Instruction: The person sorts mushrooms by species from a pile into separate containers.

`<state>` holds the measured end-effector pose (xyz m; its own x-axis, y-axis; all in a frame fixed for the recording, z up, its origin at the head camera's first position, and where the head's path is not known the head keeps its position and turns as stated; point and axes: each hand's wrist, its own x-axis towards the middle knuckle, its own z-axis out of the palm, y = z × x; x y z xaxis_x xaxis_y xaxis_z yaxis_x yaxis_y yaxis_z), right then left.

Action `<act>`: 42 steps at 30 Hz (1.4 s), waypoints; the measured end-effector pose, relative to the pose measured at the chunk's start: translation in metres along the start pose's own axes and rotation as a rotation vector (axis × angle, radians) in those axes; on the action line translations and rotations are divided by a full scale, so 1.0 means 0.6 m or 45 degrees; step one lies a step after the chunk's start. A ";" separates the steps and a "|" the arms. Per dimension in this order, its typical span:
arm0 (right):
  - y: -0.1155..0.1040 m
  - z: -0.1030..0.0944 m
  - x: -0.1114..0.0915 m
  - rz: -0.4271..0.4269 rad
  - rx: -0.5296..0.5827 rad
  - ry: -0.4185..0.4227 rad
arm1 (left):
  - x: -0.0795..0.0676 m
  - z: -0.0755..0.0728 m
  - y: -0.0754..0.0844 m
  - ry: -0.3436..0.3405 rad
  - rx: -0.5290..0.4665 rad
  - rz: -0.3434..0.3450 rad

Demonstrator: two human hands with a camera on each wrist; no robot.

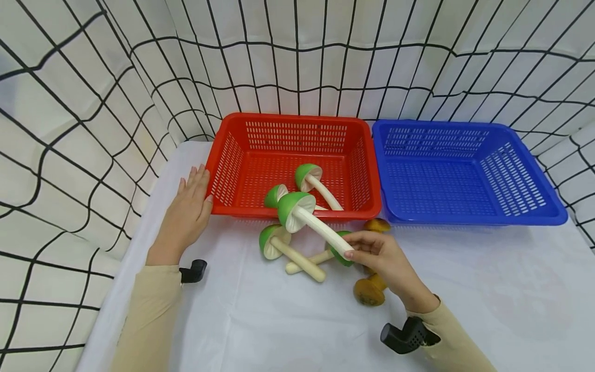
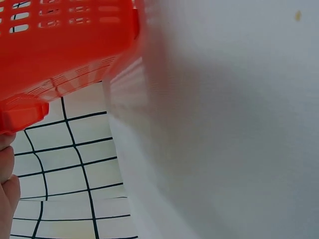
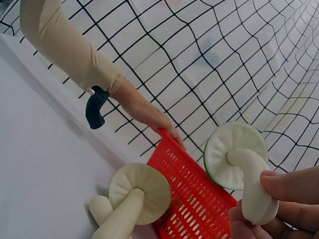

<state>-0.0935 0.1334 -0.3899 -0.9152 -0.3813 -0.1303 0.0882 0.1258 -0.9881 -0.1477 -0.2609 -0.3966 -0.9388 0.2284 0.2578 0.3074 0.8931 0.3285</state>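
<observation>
While the red basket holds two green mushrooms, another mushroom, pinched in the right hand, slants lengthwise at its near rim, cap toward its far-left corner, the left hand touching its left side, fingers straight.

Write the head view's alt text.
The right hand pinches a green-capped mushroom by its white stem at the front rim of a red plastic basket holding two more; the left hand touches its side. A blue plastic basket stands at right; green-capped mushrooms and brown ones lie in front.
</observation>
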 end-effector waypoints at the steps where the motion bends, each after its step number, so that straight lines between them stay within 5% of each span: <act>1: 0.001 -0.001 0.000 -0.006 0.003 0.000 | 0.001 -0.001 0.001 -0.004 0.006 0.000; 18: -0.001 0.000 0.005 0.002 0.025 -0.047 | 0.039 -0.006 0.002 -0.130 -0.001 -0.052; 27: -0.002 -0.008 0.021 0.024 0.104 -0.266 | 0.036 -0.006 0.003 -0.115 0.000 -0.057; 42: -0.008 -0.018 0.042 -0.027 0.213 -0.413 | 0.033 -0.002 0.003 -0.070 -0.055 -0.053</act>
<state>-0.1214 0.1328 -0.3875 -0.7475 -0.6564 -0.1021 0.1583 -0.0267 -0.9870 -0.1653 -0.2552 -0.3898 -0.9576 0.2137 0.1933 0.2735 0.8849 0.3770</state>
